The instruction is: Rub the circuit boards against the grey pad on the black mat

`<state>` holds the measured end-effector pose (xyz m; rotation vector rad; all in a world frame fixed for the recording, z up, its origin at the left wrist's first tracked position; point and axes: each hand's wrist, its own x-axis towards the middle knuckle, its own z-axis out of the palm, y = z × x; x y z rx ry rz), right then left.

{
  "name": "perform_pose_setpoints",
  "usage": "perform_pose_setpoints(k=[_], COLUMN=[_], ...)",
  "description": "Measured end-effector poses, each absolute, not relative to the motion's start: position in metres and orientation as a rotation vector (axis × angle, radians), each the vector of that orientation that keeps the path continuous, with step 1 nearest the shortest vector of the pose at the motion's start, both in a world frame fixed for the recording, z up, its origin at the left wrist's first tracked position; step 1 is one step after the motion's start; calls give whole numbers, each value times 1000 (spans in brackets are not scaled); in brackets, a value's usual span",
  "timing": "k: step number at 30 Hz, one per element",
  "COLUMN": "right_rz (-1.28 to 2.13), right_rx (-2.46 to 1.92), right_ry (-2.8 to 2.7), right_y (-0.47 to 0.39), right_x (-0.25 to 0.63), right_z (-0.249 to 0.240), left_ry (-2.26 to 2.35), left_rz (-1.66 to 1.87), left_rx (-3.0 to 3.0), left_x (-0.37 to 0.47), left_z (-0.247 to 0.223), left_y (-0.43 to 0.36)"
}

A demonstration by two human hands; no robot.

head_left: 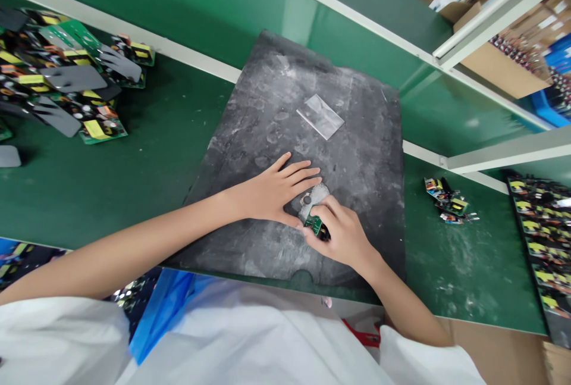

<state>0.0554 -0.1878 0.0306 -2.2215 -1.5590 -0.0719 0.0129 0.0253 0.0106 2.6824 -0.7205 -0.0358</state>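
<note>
A small green circuit board (313, 224) with a grey metal plate (317, 196) beside it lies on the worn black mat (276, 117). My right hand (341, 230) is curled round the board, thumb and fingers gripping its near right side and hiding part of it. Just left of the plate, my left hand (281, 191) is stretched flat on the mat, fingers spread, its thumb reaching to the board's left edge. Farther back on the mat rests a flat, shiny rectangular piece (320, 116), touched by neither hand.
Many circuit boards with grey heat sinks (75, 78) are heaped at the left. A few boards (450, 200) lie right of the mat. A black tray of boards (544, 242) stands at the far right. Cardboard boxes (495, 69) and a white metal frame (513, 10) are at the back right.
</note>
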Motion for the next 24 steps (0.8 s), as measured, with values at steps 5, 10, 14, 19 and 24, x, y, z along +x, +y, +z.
perform_pose_setpoints(k=[5,10,14,19,24], right_rz=[-57,-15,-9,-28,-130], right_rx=[-2204,-2179,-2181,-2189,-2263], right_ry=[-1550,-1517,-1508,-1515,-1584], right_y=[-188,-188,-188,-187,-186], right_x=[56,57,58,55,52], right_z=[29,28,28,28,29], left_ry=[-725,-717,-721,-717,-727], left_rz=[-27,-44,-32,-13,-7], left_rx=[2689,2701,2697,2689,2681], left_x=[13,14,13,13,13], left_z=[10,9,8,8,7], left_y=[25,25,25,25,25])
